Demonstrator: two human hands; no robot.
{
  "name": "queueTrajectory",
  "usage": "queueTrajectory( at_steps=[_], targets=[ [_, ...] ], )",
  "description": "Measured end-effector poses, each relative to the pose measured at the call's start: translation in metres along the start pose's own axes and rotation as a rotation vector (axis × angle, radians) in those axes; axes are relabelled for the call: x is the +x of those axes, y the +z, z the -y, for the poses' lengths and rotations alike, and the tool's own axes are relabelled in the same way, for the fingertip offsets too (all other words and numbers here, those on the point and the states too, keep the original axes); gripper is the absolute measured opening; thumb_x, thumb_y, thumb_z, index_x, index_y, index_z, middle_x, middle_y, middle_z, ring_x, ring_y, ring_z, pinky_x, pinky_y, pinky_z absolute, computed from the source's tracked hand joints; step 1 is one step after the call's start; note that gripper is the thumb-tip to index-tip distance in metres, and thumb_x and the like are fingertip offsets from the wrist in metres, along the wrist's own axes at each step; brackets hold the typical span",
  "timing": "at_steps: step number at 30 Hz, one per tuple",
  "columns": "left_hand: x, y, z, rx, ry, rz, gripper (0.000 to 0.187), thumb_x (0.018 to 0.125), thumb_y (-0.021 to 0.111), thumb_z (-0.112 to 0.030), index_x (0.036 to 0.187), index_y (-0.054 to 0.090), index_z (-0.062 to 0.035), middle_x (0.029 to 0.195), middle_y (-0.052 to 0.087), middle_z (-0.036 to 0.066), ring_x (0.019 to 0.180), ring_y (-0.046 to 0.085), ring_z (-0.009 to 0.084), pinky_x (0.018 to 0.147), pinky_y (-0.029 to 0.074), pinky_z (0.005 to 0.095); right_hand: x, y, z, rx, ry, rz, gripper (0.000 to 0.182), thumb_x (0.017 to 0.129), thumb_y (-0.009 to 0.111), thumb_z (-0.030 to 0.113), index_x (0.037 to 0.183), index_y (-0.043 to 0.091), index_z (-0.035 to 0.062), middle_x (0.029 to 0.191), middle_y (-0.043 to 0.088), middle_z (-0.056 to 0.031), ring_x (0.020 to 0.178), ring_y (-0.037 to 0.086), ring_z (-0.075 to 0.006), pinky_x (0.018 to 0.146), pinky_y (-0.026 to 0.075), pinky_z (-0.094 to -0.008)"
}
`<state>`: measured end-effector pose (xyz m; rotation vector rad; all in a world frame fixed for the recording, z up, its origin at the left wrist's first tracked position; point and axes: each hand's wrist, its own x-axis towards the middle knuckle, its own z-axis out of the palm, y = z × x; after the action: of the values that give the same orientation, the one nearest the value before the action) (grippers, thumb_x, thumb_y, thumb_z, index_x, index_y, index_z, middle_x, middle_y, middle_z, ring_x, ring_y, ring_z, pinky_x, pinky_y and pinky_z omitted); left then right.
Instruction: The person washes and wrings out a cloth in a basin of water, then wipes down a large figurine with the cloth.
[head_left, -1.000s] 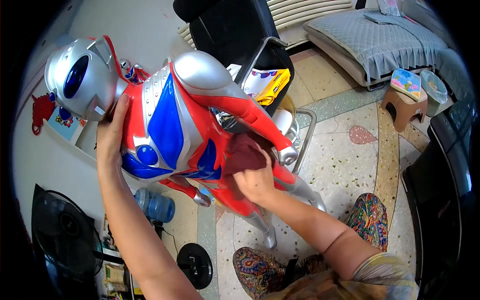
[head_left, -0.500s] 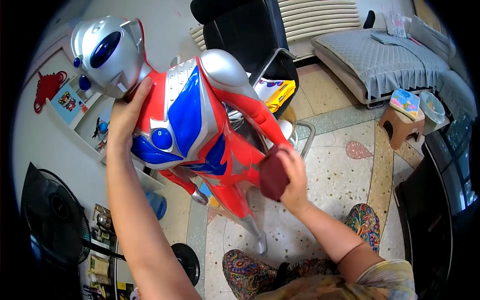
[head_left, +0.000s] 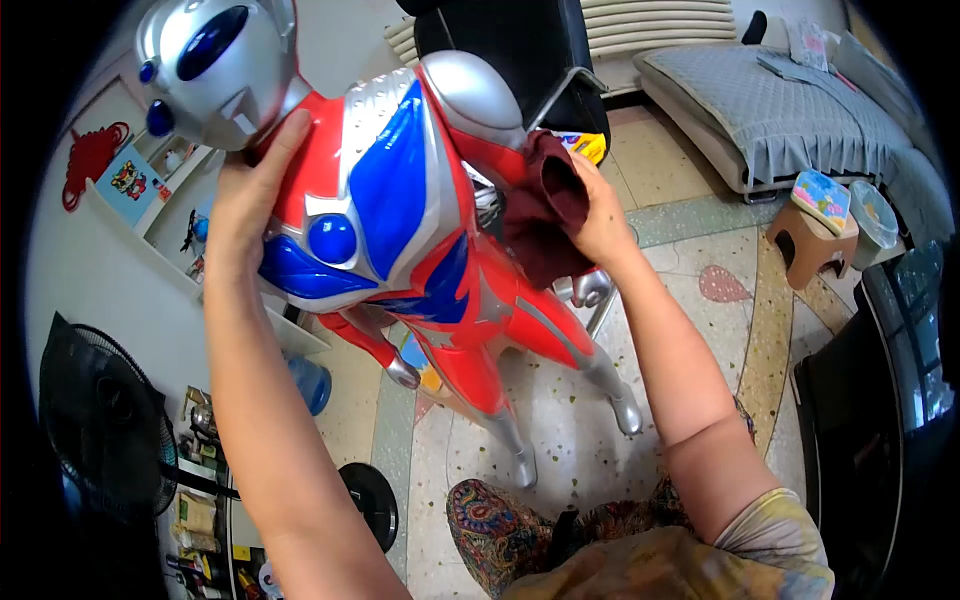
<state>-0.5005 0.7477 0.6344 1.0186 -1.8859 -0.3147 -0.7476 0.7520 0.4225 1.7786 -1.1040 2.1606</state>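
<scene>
A large superhero figure [head_left: 385, 190] in red, blue and silver stands in front of me, its silver head at the upper left. My left hand [head_left: 250, 195] grips it at the shoulder just below the head, thumb on the chest and the other fingers hidden behind. A dark maroon cloth [head_left: 540, 215], bunched and folded open at one side, is in my right hand [head_left: 605, 220]. It lies against the figure's arm below the silver shoulder cap, hiding part of that arm. The figure's silver hand shows beneath the cloth.
Behind the figure stands a black chair [head_left: 500, 60] with a metal armrest. A grey daybed [head_left: 750, 110] and a brown stool [head_left: 815, 245] are at the right, above a black glossy surface [head_left: 870, 400]. A black fan [head_left: 110, 410] stands at the left.
My right hand has moved up with the cloth from the figure's forearm to its upper arm. The figure appears slightly higher and larger in view. My left hand keeps its hold.
</scene>
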Motion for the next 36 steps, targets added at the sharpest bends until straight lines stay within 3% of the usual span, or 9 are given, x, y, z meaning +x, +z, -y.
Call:
queueTrajectory(
  at_steps=[3, 7, 9, 13, 15, 17, 22, 29, 36],
  targets=[
    [-0.005, 0.004, -0.006, 0.012, -0.006, -0.005, 0.077, 0.068, 0.069, -0.048, 0.117, 0.046, 0.0075, 0.108, 0.054, 0.019, 0.093, 0.056, 0.0201, 0.083, 0.044, 0.0265, 0.003, -0.019, -0.003, 0.149, 0.321, 0.136, 0.028, 0.078, 0.059, 0.016, 0.102, 0.058, 0.0034, 0.101, 0.06, -0.0134, 0.09, 0.059, -0.0239, 0.078, 0.044, -0.0303],
    [-0.004, 0.005, -0.006, 0.047, 0.001, -0.013, 0.078, 0.069, 0.067, -0.05, 0.119, 0.046, 0.0044, 0.114, 0.052, 0.018, 0.1, 0.053, 0.0206, 0.087, 0.041, 0.0262, -0.025, -0.038, -0.026, 0.834, 0.92, -0.254, 0.028, 0.084, 0.05, 0.015, 0.105, 0.053, -0.0025, 0.094, 0.059, -0.0082, 0.081, 0.057, -0.015, 0.073, 0.045, -0.0284],
    [-0.001, 0.005, -0.001, 0.072, 0.015, -0.05, 0.077, 0.069, 0.067, -0.05, 0.12, 0.046, 0.0036, 0.114, 0.052, 0.018, 0.101, 0.053, 0.0209, 0.088, 0.04, 0.0261, -0.047, -0.048, -0.007, 0.823, 0.75, -0.523, 0.024, 0.085, 0.047, 0.015, 0.101, 0.053, -0.0026, 0.092, 0.059, -0.0075, 0.078, 0.056, -0.0139, 0.071, 0.045, -0.0285],
    [0.009, 0.001, 0.013, 0.126, 0.038, -0.085, 0.074, 0.071, 0.066, -0.049, 0.119, 0.047, 0.0034, 0.113, 0.053, 0.019, 0.1, 0.054, 0.0218, 0.087, 0.041, 0.0264, -0.105, -0.051, 0.061, 0.35, 0.782, -0.048, 0.024, 0.09, 0.041, 0.018, 0.103, 0.053, 0.0012, 0.102, 0.055, -0.0072, 0.091, 0.054, -0.0156, 0.081, 0.043, -0.0304],
    [0.007, 0.002, 0.012, 0.09, 0.026, -0.077, 0.072, 0.072, 0.065, -0.049, 0.119, 0.047, 0.0028, 0.112, 0.053, 0.019, 0.099, 0.054, 0.0217, 0.087, 0.041, 0.0267, -0.111, -0.015, 0.073, 0.226, 0.234, -0.031, 0.022, 0.078, 0.056, 0.01, 0.098, 0.057, 0.002, 0.105, 0.056, -0.0089, 0.102, 0.05, -0.0208, 0.09, 0.038, -0.0382],
    [0.015, -0.008, 0.024, 0.1, 0.044, -0.095, 0.068, 0.074, 0.065, -0.044, 0.121, 0.046, 0.0015, 0.117, 0.05, 0.016, 0.105, 0.05, 0.0188, 0.088, 0.041, 0.0275, -0.096, 0.016, 0.085, 0.274, 0.221, 0.161, 0.031, 0.066, 0.066, 0.019, 0.092, 0.058, 0.0052, 0.096, 0.057, -0.0131, 0.093, 0.052, -0.0317, 0.084, 0.04, -0.0415],
    [0.028, -0.022, 0.04, 0.051, 0.047, -0.077, 0.063, 0.076, 0.065, -0.04, 0.123, 0.044, -0.0027, 0.12, 0.048, 0.014, 0.107, 0.049, 0.0186, 0.09, 0.041, 0.0293, -0.13, 0.059, 0.048, -0.205, 0.043, 0.052, 0.054, 0.06, 0.07, 0.028, 0.103, 0.056, -0.001, 0.116, 0.044, -0.0193, 0.115, 0.035, -0.0388, 0.097, 0.028, -0.0478],
    [0.039, -0.032, 0.054, 0.154, 0.068, -0.053, 0.054, 0.084, 0.049, -0.048, 0.129, 0.042, -0.0183, 0.133, 0.038, 0.009, 0.118, 0.043, 0.02, 0.097, 0.037, 0.0336, -0.231, 0.015, -0.017, -0.136, 0.439, -0.051, 0.062, 0.061, 0.071, 0.028, 0.113, 0.048, 0.0023, 0.115, 0.049, -0.0166, 0.107, 0.045, -0.0347, 0.094, 0.035, -0.0413],
    [0.065, -0.009, 0.081, 0.216, 0.223, 0.04, 0.058, 0.082, 0.052, -0.047, 0.128, 0.042, -0.0132, 0.13, 0.042, 0.012, 0.119, 0.042, 0.021, 0.099, 0.035, 0.0341, -0.369, -0.014, -0.11, -0.395, 0.729, 0.224, 0.069, 0.056, 0.072, 0.021, 0.116, 0.045, 0.0036, 0.104, 0.053, -0.0188, 0.097, 0.053, -0.0335, 0.088, 0.042, -0.0364]
  ],
)
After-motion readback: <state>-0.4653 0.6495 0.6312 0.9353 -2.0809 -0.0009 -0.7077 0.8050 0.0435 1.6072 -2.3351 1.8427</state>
